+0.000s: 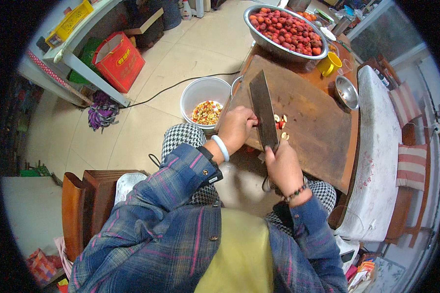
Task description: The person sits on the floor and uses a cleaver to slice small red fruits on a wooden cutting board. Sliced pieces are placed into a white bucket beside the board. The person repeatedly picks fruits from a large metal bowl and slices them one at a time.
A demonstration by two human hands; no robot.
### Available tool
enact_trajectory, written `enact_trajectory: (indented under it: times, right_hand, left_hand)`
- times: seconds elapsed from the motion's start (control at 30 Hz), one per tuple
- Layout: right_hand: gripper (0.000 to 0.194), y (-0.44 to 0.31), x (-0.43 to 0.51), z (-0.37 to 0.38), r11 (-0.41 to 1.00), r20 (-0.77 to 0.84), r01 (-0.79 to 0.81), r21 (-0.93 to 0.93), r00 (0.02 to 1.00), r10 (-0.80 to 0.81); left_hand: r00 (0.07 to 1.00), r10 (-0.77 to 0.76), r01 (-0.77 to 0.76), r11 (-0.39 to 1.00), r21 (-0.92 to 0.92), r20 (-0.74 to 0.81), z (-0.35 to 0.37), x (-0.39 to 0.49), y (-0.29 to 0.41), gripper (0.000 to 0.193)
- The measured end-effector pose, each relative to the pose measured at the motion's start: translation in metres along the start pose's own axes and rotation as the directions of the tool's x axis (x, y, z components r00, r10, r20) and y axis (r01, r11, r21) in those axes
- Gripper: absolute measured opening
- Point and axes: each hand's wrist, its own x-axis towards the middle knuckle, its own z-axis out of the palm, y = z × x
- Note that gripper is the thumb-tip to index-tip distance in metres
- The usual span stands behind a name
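My right hand (pixel 284 164) grips the handle of a cleaver (pixel 264 110), whose broad dark blade lies over the near left part of a wooden cutting board (pixel 315 121). Left of the blade, my left hand (pixel 238 126) pinches a small red fruit (pixel 256 122), mostly hidden by the fingers. Several cut pieces of red fruit (pixel 282 121) with pale flesh rest on the board just right of the blade. A white plastic bucket (pixel 189 99) holding many cut slices (pixel 207 112) stands on the floor left of the board.
A large metal basin (pixel 250 31) heaped with red fruits (pixel 286 31) stands beyond the board. Right of it are a yellow mug (pixel 330 65) and a small metal bowl (pixel 346 93). A black cable (pixel 168 88) crosses the floor; a red bag (pixel 119 62) stands at left, a padded bench (pixel 377 157) at right.
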Motion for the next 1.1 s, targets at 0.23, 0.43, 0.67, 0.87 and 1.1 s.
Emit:
enact_trajectory:
  times: [0.23,0.43,0.67,0.87,1.1]
  right_hand:
    - [0.032,0.007,0.068,0.026,0.995,-0.005,-0.001,0.098,1.000,0.002]
    - [0.031,0.017,0.044,0.022,0.983,-0.017,-0.064,0.174,0.998,0.068]
    - [0.028,0.014,-0.011,0.021,0.980,-0.159,0.034,0.197,0.987,-0.002]
    - [0.021,0.024,-0.021,0.029,0.984,-0.191,0.080,0.161,0.980,-0.048]
    - [0.021,0.033,-0.021,0.026,0.979,-0.133,0.079,0.191,0.990,-0.054]
  left_hand:
    - [1.000,-0.014,0.013,1.000,0.025,0.012,0.001,0.000,0.003,0.007]
    - [0.996,-0.080,0.080,0.997,0.003,-0.029,0.002,-0.005,0.000,0.006]
    - [0.998,-0.059,0.059,0.998,0.000,-0.006,0.002,-0.008,-0.003,0.004]
    - [0.997,-0.082,0.082,0.996,0.017,-0.011,0.001,-0.008,-0.004,0.005]
    - [0.999,-0.041,0.042,0.999,0.015,-0.022,0.002,-0.008,-0.002,0.008]
